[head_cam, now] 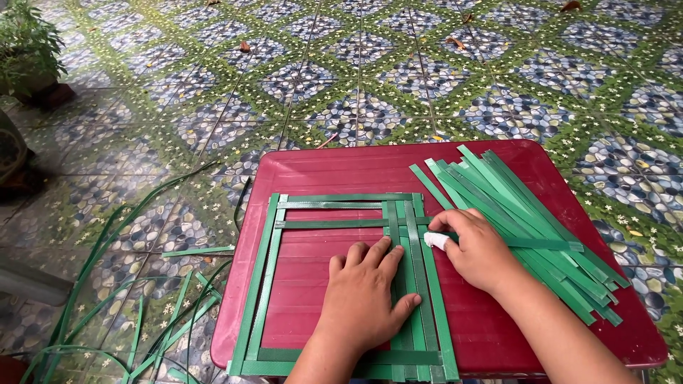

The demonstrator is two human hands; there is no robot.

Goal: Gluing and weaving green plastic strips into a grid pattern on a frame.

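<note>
A square frame of green plastic strips (pixel 284 213) lies on a small red table (pixel 341 167), with several upright strips (pixel 416 235) woven in on its right side. My left hand (pixel 366 295) lies flat, fingers spread, pressing those upright strips down. My right hand (pixel 480 249) pinches the end of a horizontal green strip (pixel 548 244) at the frame's right edge; its forefinger wears a white wrap (pixel 436 241). A fan of loose green strips (pixel 512 203) lies on the table under and behind the right hand.
The table stands on a patterned tiled floor (pixel 398 64). More green strips (pixel 142 313) curl on the floor at the left. A potted plant (pixel 28 50) stands at the far left, with a dark object (pixel 11 160) below it.
</note>
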